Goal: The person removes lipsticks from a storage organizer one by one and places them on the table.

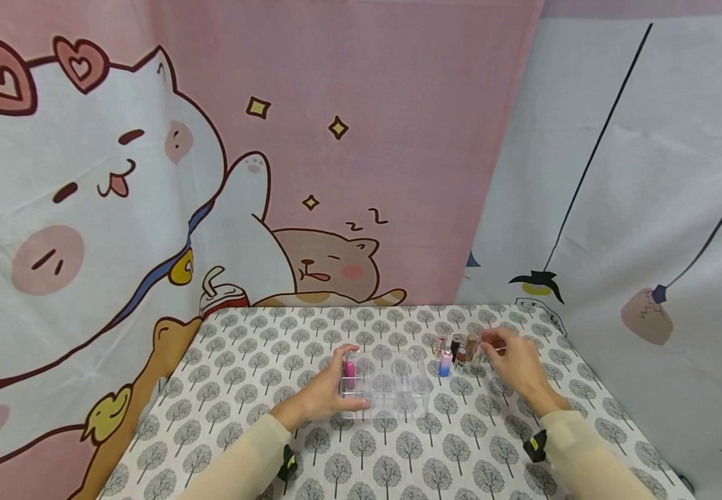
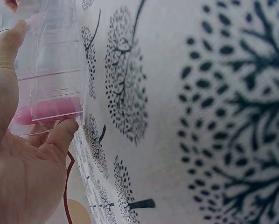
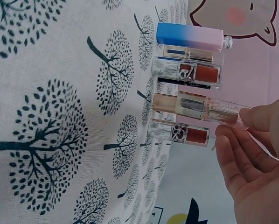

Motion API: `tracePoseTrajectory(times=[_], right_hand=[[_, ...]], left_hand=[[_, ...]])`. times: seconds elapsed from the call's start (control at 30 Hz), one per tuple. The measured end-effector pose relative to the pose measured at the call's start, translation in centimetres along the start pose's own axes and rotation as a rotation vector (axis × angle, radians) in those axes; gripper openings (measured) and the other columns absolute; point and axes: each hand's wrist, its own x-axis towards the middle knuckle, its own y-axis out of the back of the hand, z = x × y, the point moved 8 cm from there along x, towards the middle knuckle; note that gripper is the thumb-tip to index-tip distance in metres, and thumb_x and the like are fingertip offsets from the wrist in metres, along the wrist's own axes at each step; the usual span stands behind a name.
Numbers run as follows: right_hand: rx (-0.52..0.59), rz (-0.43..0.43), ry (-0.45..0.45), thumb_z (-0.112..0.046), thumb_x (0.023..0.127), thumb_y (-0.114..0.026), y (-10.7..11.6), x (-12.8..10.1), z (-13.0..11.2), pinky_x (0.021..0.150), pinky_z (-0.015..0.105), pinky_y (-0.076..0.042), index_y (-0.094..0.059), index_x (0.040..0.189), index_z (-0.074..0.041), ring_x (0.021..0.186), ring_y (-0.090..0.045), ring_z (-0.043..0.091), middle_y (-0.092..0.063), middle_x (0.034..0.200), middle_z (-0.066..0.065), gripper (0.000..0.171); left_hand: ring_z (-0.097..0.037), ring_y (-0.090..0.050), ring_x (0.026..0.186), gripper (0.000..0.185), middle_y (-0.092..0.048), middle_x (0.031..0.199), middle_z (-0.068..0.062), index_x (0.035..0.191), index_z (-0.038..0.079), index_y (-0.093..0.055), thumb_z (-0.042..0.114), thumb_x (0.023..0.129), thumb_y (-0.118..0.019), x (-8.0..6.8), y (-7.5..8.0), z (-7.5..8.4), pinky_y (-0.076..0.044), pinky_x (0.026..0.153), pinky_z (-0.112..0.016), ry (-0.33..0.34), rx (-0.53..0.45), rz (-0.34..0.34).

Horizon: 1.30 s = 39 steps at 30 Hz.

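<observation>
A clear plastic organizer (image 1: 421,383) with several compartments stands on the table. My left hand (image 1: 329,389) grips its left end, thumb on the near side and fingers on the far side. Inside that end sits a bright pink tube (image 2: 51,109), upright in the head view (image 1: 351,373). To the right, my right hand (image 3: 258,154) is at a group of upright lip tubes, its thumb overlapping the top of a beige-based lip gloss tube (image 3: 191,106). The fingertips are close to the top of a clear tube with a red-brown window (image 3: 195,135).
A blue-and-pink lipstick (image 1: 445,363) stands at the front left of the group. Beside it are another clear red-brown tube (image 3: 207,74) and a black tube (image 1: 456,344). A tree-print cloth (image 1: 361,451) covers the table; a cartoon curtain (image 1: 398,139) hangs behind.
</observation>
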Motion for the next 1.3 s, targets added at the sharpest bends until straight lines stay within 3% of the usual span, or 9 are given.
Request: tracePoseTrajectory(times=[0.2, 0.7, 1.07, 1.3], right_hand=[[0.013, -0.022, 0.010, 0.001, 0.109, -0.078, -0.3, -0.1, 0.1, 0.092, 0.057, -0.072, -0.077, 0.136, 0.004, 0.104, -0.085, 0.042, -0.086, 0.120, 0.025, 0.028], [0.003, -0.095, -0.008, 0.001, 0.111, -0.075, -1.3, -0.3, 0.4, 0.089, 0.053, -0.073, -0.078, 0.136, 0.002, 0.105, -0.085, 0.040, -0.085, 0.122, 0.023, 0.026], [-0.015, -0.134, -0.024, -0.001, 0.112, -0.075, -1.8, -0.5, 0.7, 0.089, 0.052, -0.072, -0.078, 0.135, 0.002, 0.106, -0.084, 0.036, -0.085, 0.125, 0.021, 0.024], [-0.002, -0.150, -0.037, 0.000, 0.112, -0.074, -2.0, -0.5, 0.9, 0.082, 0.042, -0.072, -0.078, 0.135, 0.002, 0.104, -0.085, 0.032, -0.086, 0.121, 0.019, 0.024]], left_hand=[[-0.027, -0.074, 0.116, 0.122, -0.072, 0.145, -0.019, 0.181, 0.031, -0.018, 0.044, 0.093, -0.101, 0.0, 0.0, 0.1, -0.064, 0.105, -0.049, 0.007, -0.007, 0.000], [-0.032, -0.075, 0.120, 0.120, -0.071, 0.148, -0.023, 0.181, 0.032, -0.018, 0.038, 0.094, -0.101, -0.3, 0.1, 0.4, -0.065, 0.109, -0.058, 0.003, -0.023, 0.000], [-0.030, -0.074, 0.122, 0.121, -0.071, 0.147, -0.020, 0.181, 0.035, -0.017, 0.038, 0.094, -0.101, -0.3, 0.0, 0.2, -0.063, 0.112, -0.058, 0.021, -0.027, 0.000], [-0.029, -0.075, 0.121, 0.121, -0.070, 0.149, -0.020, 0.181, 0.035, -0.017, 0.041, 0.093, -0.101, -0.1, 0.0, -0.1, -0.064, 0.111, -0.057, 0.020, -0.021, 0.003]])
